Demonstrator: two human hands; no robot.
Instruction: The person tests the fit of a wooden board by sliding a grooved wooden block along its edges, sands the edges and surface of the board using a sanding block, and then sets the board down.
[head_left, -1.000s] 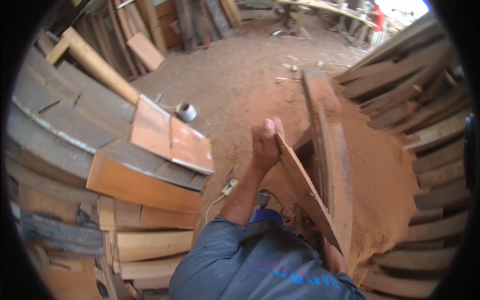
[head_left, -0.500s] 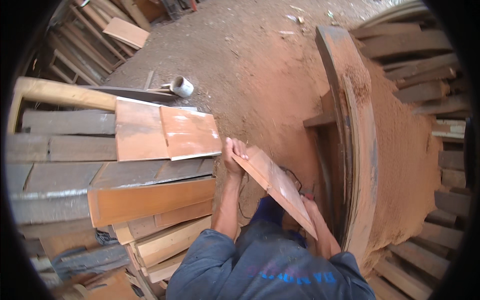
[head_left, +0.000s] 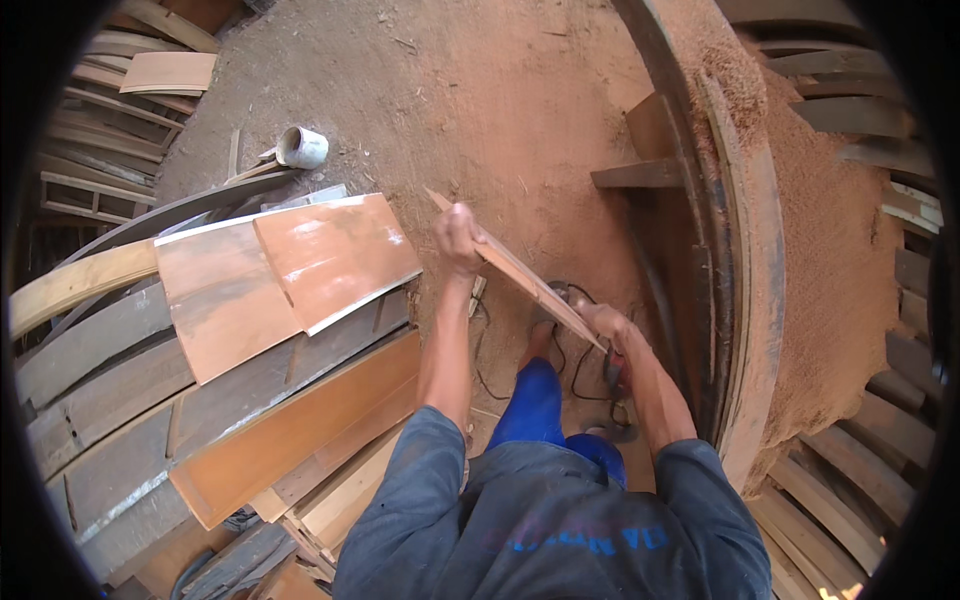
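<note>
A reddish-brown wooden board [head_left: 533,284] is held in front of my body, turned nearly edge-on so that a narrow side faces up. My left hand [head_left: 459,240] is closed round its upper-left part, and the board's tip sticks out past the knuckles. Near the lower-right end my right hand [head_left: 606,322] grips it; some of those fingers are hidden. Left of the board, two flat wooden panels [head_left: 230,297] with whitish smears lie partly overlapped on a stack of planks. Below my right hand, a red and dark tool [head_left: 616,372] is partly covered by my forearm.
Stacked planks [head_left: 105,420] fill the left side. A long curved timber [head_left: 752,300] with sawdust [head_left: 830,270] heaped beside it bounds the right. A whitish pot [head_left: 302,147] stands on the dirt floor [head_left: 480,100]. A dark cable [head_left: 574,372] lies near my feet.
The board has turned from showing its broad face to nearly edge-on, still in both hands. My left hand has risen slightly in view. My view has shifted, bringing my legs into sight.
</note>
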